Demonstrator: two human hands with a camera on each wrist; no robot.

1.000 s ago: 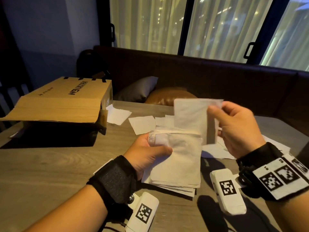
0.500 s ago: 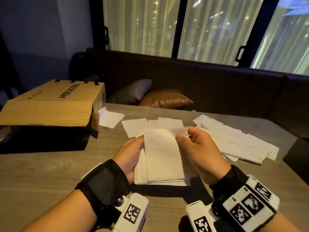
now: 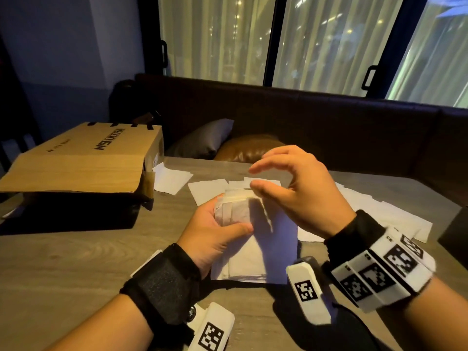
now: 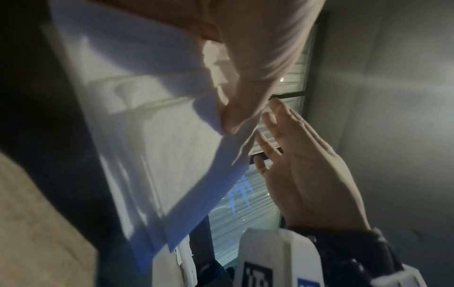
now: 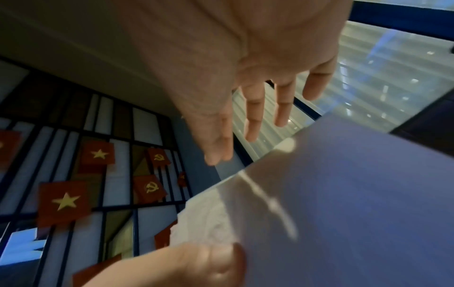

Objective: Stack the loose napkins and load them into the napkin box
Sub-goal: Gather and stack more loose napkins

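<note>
1. Head view: our left hand [image 3: 215, 236] grips the napkin stack [image 3: 255, 249], thumb across the top, just above the wooden table [image 3: 76, 262]. Our right hand [image 3: 298, 188] hovers over it, fingers spread wide, holding nothing. Loose napkins [image 3: 379, 214] lie beyond; cardboard box [image 3: 83, 158] far left.
2. Left wrist view: thumb [image 4: 245, 87] pressed on stack [image 4: 147, 136].
3. Right wrist view: fingers [image 5: 253, 112] straight, apart from stack [image 5: 356, 194].

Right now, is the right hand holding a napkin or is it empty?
Empty. The right hand hovers open above the napkin stack, fingers spread, nothing between them; the left hand grips the stack.
</note>
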